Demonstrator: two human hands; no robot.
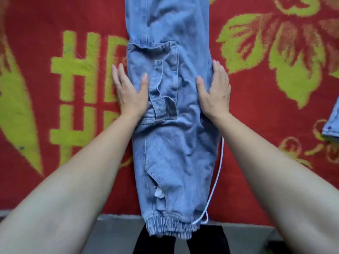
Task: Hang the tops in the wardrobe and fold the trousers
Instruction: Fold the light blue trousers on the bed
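Light-blue denim cargo trousers (183, 153): laid lengthwise down the middle of the red woven rug with yellow-green flowers and letters (256, 125). Far end runs out of view past the rug's far side.
Gathered elastic band (170, 226): near end of the trousers, hangs over the rug's near edge onto grey floor (117, 235).
Left hand (128, 90): wide and flat. Thumb is on the denim, straight fingers lie past the trousers' left edge on the rug. Grips nothing.
Right hand (215, 88): wide and flat. Thumb is on the denim, fingers lie along the trousers' right edge. Grips nothing.
Cargo pocket (165, 57): between your hands and just beyond them, its loose strap (165, 107) is rumpled.
White cord (218, 171): trails outside the right edge down to the elastic band.
Step, my read: smoothing and squaring the legs before the crosswise fold.
Do it well: sweep both palms outward and away so the creases around the pocket go flat. Lay the strap flat first or it will make a lump. Tuck the cord onto the denim before folding. Pull the elastic band back onto the rug so the fold is even.
Risk: slack denim near the band may bunch when you fold.
Also there: another blue denim piece (332, 121) at the rug's right edge, well apart.
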